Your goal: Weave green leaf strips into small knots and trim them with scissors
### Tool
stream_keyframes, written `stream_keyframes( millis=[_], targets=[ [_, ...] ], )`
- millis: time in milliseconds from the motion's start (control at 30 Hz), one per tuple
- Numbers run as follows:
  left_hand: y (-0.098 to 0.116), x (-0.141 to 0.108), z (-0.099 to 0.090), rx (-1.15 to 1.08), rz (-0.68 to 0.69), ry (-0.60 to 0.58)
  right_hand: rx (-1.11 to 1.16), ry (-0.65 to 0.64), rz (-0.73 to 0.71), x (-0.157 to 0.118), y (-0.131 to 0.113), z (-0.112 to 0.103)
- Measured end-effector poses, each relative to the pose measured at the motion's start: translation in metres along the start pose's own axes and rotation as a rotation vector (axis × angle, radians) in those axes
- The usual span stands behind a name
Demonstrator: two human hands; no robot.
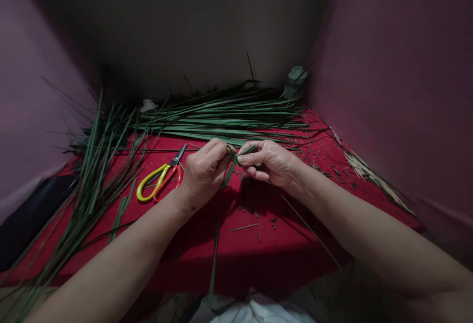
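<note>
Both of my hands meet above the middle of the red cloth. A small folded piece of green leaf strip (231, 170) is pinched between them, with long thin ends hanging toward the table's front edge. My left hand (207, 165) is closed on its left side, fingers curled. My right hand (269, 162) grips the other side between thumb and forefinger, the other fingers bent beneath. Scissors (165, 176) with one yellow and one red handle lie just left of my left hand, blades pointing away.
Long green leaves (221, 116) lie across the back of the red table (236, 254); another heap (96, 180) covers the left. A small jar (295, 82) stands at the back right. Pale sticks (373, 180) line the right edge. A dark object (33, 219) lies far left.
</note>
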State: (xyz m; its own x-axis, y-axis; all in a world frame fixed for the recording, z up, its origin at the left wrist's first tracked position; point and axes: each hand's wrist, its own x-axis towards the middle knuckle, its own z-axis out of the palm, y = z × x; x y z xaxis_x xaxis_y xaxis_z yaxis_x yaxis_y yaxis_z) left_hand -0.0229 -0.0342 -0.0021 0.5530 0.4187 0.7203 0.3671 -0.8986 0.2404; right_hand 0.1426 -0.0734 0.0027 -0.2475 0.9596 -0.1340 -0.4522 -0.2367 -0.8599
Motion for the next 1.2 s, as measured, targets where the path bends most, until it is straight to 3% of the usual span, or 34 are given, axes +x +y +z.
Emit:
stream_keyframes(
  millis=[433,700,867,933,1033,1133,1200],
  targets=[
    [-0.008,0.006,-0.011,0.233,0.14,0.21,-0.071,-0.046,0.076,-0.003,-0.003,0.003],
    [-0.02,0.025,-0.064,0.482,0.001,0.438,-0.249,-0.1,0.072,-0.008,-0.004,0.005],
    [-0.027,0.04,-0.093,0.65,0.048,0.596,-0.315,-0.105,0.008,-0.007,-0.004,0.003],
    [-0.031,0.042,-0.098,0.697,0.016,0.574,-0.328,-0.095,-0.003,-0.006,-0.004,0.001],
    [-0.031,0.04,-0.098,0.755,-0.126,0.446,-0.357,-0.093,-0.012,-0.004,-0.002,-0.002],
    [-0.023,0.037,-0.092,0.681,-0.145,0.259,-0.4,-0.114,-0.027,-0.003,-0.001,-0.004],
    [-0.016,0.037,-0.084,0.49,-0.112,0.04,-0.437,-0.127,-0.035,-0.003,0.0,-0.004]
  ],
)
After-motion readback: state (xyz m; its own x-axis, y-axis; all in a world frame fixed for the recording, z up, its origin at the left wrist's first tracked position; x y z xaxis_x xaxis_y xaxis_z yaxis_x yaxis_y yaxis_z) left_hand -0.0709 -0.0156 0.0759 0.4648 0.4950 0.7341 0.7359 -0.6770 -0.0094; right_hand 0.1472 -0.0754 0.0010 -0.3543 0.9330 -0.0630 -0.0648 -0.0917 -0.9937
